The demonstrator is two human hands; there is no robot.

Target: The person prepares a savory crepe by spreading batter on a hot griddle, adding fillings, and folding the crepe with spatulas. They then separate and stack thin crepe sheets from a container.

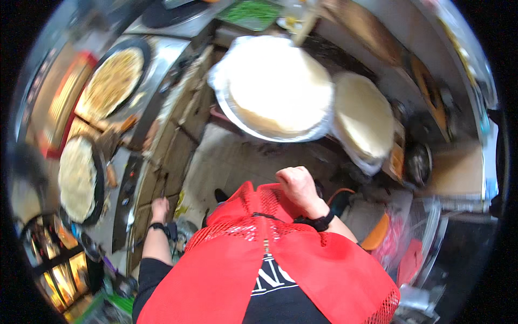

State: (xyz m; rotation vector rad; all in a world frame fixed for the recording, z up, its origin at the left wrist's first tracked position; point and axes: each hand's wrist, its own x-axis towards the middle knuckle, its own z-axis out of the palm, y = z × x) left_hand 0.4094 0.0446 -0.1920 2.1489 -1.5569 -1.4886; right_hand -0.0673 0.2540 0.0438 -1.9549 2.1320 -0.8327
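Observation:
My left hand (160,208) hangs low beside the wooden front of the counter (172,146). A thin dark line shows just above its fingers; whether it is held is unclear. In front of my red vest, my right hand (298,186) is curled into a fist, back of the hand up, with nothing visible in it. Ahead of me stands a large stack of pale round flatbreads (279,89) on plastic wrap, partly washed out by glare. A second wrapped stack of flatbreads (362,113) adjoins its right side. Both hands are apart from the stacks.
Left, a browned flatbread (115,83) and a paler one (77,178) lie on round black griddles. Wooden tools (125,123) rest between them. A tray of chopped greens (251,14) is at the back. Right are a cardboard box (453,170) and a pink plastic bag (390,239).

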